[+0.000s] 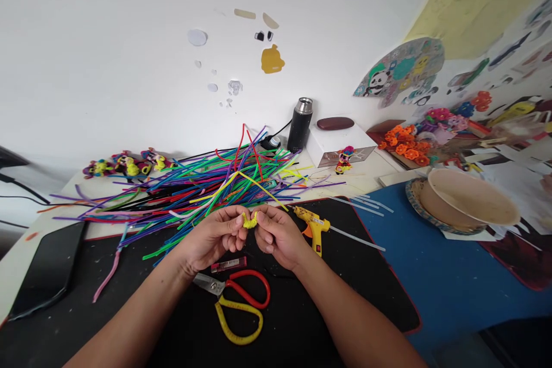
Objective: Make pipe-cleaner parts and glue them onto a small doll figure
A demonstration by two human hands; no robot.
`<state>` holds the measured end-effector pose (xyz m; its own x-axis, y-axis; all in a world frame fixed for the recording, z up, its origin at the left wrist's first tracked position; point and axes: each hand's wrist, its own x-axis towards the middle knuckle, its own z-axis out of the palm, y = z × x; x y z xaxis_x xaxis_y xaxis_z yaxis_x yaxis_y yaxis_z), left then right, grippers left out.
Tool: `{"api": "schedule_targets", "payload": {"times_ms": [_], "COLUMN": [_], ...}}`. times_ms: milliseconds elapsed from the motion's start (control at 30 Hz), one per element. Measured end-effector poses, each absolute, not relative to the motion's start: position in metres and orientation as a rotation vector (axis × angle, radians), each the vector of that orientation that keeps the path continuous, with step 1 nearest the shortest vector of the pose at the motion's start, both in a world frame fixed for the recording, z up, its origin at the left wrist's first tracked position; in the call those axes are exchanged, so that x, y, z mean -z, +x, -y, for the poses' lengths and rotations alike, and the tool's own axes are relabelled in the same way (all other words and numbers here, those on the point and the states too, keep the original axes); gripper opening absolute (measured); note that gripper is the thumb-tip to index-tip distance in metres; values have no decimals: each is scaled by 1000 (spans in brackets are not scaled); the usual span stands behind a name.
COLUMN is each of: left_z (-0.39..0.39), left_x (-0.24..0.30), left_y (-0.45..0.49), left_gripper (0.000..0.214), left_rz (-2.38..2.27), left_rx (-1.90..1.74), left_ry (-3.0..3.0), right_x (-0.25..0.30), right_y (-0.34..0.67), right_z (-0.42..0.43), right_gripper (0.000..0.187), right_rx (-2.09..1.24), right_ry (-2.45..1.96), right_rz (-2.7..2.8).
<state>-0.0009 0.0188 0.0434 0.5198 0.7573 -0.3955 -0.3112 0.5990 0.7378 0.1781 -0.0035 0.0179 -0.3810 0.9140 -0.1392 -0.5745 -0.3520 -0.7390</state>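
Note:
Between my fingertips is a small curled piece of yellow pipe cleaner [249, 221]. My left hand [219, 230] pinches its left end, and my right hand [276, 233] pinches the other end. Just below the hands, scissors [241, 302] with one red and one yellow handle lie on the black mat, beside a small pink-labelled lighter [228, 264]. A yellow glue gun [314, 227] rests right of my right hand, a clear glue stick [357, 238] reaching out from its back. Behind both hands spreads a heap of many-coloured pipe cleaners [207, 187].
Several finished pipe-cleaner figures [129, 164] sit at the back left, and another figure [345, 160] stands by a white box [340, 141]. A black flask [300, 125] is near the wall. At right are a beige bowl [470, 201] and orange flowers [403, 144]; a black tablet-like slab [49, 270] lies left.

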Motion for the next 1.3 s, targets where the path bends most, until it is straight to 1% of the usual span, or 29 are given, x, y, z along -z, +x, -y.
{"api": "schedule_targets", "payload": {"times_ms": [500,667,867,1300], "left_z": [-17,-20,-20,-17], "left_x": [-45,-41,-40,-42], "left_y": [-1,1,2,5], "left_gripper": [39,42,40,40], "left_rz": [-790,-823,-815,-786], "left_rx": [-701,-759,-803,-766], "left_ry": [653,681,711,705], "right_x": [-15,-12,-9,-8], "right_y": [180,178,177,174], "right_z": [4,3,2,5], "right_gripper": [33,37,38,38], "right_rx": [-1949,-1918,-1884,-1896], "right_ry": [-573,-618,-614,-621], "right_rz": [759,702,693,697]}}
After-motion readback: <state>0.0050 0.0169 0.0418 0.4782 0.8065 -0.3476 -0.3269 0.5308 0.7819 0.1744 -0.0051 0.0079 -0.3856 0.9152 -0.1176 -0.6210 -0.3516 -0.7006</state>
